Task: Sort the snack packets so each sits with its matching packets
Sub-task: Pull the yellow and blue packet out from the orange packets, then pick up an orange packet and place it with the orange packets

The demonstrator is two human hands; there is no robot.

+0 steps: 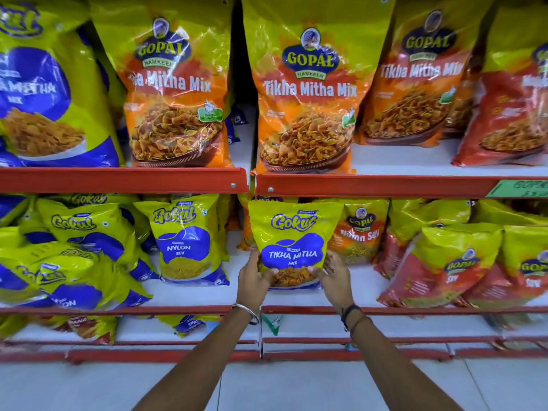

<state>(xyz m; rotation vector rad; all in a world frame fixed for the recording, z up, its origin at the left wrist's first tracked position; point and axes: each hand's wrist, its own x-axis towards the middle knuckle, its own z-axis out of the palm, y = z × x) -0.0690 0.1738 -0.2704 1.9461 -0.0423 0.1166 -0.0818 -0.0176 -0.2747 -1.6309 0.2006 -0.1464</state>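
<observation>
Packet in hand: a yellow and blue Gokul Tikha Mitha Mix packet is standing upright on the middle shelf, right at the joint between the two shelf bays.
Left hand: it is clasping the packet's lower left corner, fingers curling onto the front.
Right hand: it is clasping the lower right corner the same way, so both hands are clamped on the one packet, apart by its width.
Why both hands: the bag looks puffy and slippery, and gripping low at both corners is keeping it facing forward and steady.
Neighbours on the right: an orange Gopal Nylon Sev packet is sitting just behind and beside it, then red Gopal Sev packets; none match.
Neighbours on the left: a Gokul Nylon Sev packet and more Gokul bags are clustering there, same brand.
Judgement: the packet seems to belong leftward with the Gokul group, not among Gopal.
</observation>
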